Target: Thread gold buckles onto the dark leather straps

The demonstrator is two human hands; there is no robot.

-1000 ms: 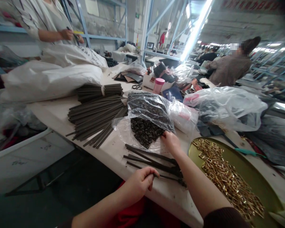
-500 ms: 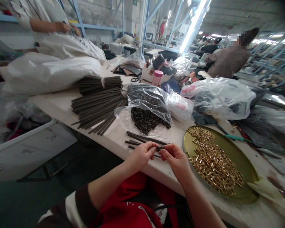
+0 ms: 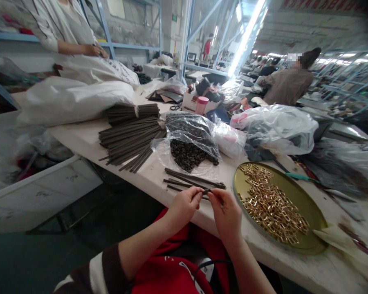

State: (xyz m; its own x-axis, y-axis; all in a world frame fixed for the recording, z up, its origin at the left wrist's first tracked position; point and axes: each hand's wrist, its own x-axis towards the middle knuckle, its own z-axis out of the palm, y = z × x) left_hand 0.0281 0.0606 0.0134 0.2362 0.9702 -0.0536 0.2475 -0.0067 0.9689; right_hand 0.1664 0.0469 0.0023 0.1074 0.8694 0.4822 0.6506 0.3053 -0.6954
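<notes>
My left hand (image 3: 185,206) and my right hand (image 3: 227,210) meet at the table's front edge, fingertips pinched on a small dark piece (image 3: 206,191). Fingers cover much of it, so its exact kind is unclear. Just behind them lie several loose dark strips (image 3: 187,176), partly hidden by my hands. Beyond the strips, small black pieces (image 3: 187,155) spill out of a clear plastic bag (image 3: 196,128). To the right of my right hand, gold rectangular buckles (image 3: 272,208) are heaped on a round gold-coloured tray (image 3: 317,232).
Stacked dark strips (image 3: 129,141) lie left of the bag, below a big white sack (image 3: 79,100). A pink-lidded jar (image 3: 201,105) and crumpled plastic (image 3: 276,126) stand farther back. Another person's hands (image 3: 96,51) work at upper left. A white bin (image 3: 49,192) sits beside the table.
The whole view has shifted slightly. My fingers stay together on the dark piece, while my right hand has turned a little more upright. The other person's hands at upper left have moved slightly.
</notes>
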